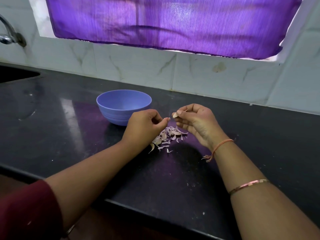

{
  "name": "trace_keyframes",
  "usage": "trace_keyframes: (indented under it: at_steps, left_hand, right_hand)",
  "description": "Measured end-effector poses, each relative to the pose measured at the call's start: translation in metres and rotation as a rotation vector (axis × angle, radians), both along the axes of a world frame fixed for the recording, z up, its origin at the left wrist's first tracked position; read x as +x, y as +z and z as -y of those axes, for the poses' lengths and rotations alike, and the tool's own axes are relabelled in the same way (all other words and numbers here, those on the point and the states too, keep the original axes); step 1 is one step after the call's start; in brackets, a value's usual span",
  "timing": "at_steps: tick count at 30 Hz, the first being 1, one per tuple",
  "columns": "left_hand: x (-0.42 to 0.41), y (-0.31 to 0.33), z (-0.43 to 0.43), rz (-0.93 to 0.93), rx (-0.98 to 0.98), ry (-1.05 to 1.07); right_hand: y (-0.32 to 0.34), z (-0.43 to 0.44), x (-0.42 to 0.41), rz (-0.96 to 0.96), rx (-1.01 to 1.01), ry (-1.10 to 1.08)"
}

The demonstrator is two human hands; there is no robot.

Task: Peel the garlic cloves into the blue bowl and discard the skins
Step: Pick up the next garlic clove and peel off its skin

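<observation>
A blue bowl (pixel 121 108) stands on the black counter, behind my left hand. My right hand (pixel 194 122) pinches a small garlic clove (pixel 174 115) between thumb and fingers, held above the counter. My left hand (pixel 147 123) hovers just left of the clove with curled fingers, its thumb tip a short gap from the clove; I see nothing in it. Below both hands lies a pile of pale garlic skins (pixel 168 135), with a clove-like piece (pixel 152 147) at its left edge. The inside of the bowl shows no cloves from this angle.
The black counter (pixel 69 135) runs to a tiled wall at the back, and its front edge crosses under my forearms. A sink (pixel 15 73) and a tap (pixel 10 35) are at the far left. A purple curtain (pixel 164 23) hangs above.
</observation>
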State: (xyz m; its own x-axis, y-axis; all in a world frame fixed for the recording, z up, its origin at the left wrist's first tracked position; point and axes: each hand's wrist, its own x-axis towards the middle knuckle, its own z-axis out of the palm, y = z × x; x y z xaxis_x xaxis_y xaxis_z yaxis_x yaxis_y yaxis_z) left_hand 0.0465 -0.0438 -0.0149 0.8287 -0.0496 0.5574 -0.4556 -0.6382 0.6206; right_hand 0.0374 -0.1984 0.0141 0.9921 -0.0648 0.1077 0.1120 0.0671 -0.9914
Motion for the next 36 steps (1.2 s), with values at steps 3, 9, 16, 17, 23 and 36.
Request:
trace_keyframes:
  at_steps: [3, 9, 16, 17, 23, 36]
  left_hand:
    - [-0.0005, 0.0005, -0.0007, -0.011, -0.029, -0.020]
    - [0.0015, 0.0009, -0.0001, -0.121, -0.198, -0.153]
    - [-0.0008, 0.0028, -0.0003, -0.222, -0.368, -0.255]
    - [-0.0014, 0.0036, -0.0002, -0.228, -0.381, -0.269]
    - [-0.0049, 0.0067, 0.0003, -0.271, -0.507, -0.323]
    - [-0.0058, 0.0096, -0.0006, -0.306, -0.518, -0.250]
  right_hand:
    - [-0.0001, -0.0002, -0.0013, 0.004, 0.068, 0.028]
    - [-0.0012, -0.0004, 0.0009, -0.009, 0.124, 0.070]
    - [-0.0015, -0.0023, -0.0018, 0.016, -0.064, 0.034]
    - [-0.0016, -0.0027, -0.0017, 0.023, -0.083, 0.030]
    - [-0.0033, -0.0059, -0.0006, 0.125, -0.256, 0.001]
    - [-0.0062, -0.0073, 0.0011, 0.084, -0.214, 0.062]
